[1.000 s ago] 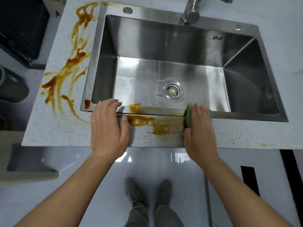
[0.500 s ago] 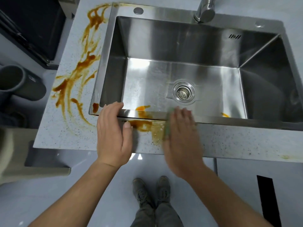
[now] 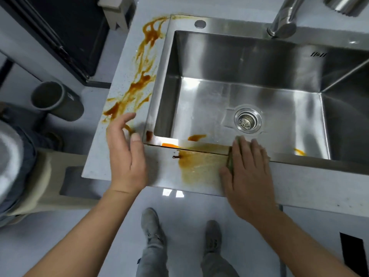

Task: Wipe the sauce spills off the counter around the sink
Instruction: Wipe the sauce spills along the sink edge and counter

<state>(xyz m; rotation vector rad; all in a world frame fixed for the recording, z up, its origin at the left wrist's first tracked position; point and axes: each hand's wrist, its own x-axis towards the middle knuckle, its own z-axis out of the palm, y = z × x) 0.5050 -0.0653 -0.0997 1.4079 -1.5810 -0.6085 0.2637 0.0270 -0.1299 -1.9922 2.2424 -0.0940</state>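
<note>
Thick brown sauce streaks (image 3: 139, 82) run down the speckled counter (image 3: 119, 168) left of the steel sink (image 3: 159, 80). A thinner, smeared sauce patch (image 3: 197, 166) covers the front strip of counter and the sink's front rim. My right hand (image 3: 247, 172) lies flat on a green sponge (image 3: 230, 162), pressing it onto the counter at the right end of that smear; only the sponge's left edge shows. My left hand (image 3: 127, 156) hovers open over the counter by the sink's front-left corner and holds nothing. Small sauce blobs (image 3: 196, 137) sit inside the basin.
The faucet (image 3: 283, 23) stands behind the basin and the drain (image 3: 247, 120) is just beyond my right hand. A grey cylindrical bin (image 3: 56, 100) and a dark appliance (image 3: 75, 37) are left of the counter. My shoes (image 3: 151, 226) are on the floor below.
My right hand swept the sponge left along the front strip, then back right, thinning the sauce into a pale smear. My left hand lifted off the front rim and moved left past the sink's corner.
</note>
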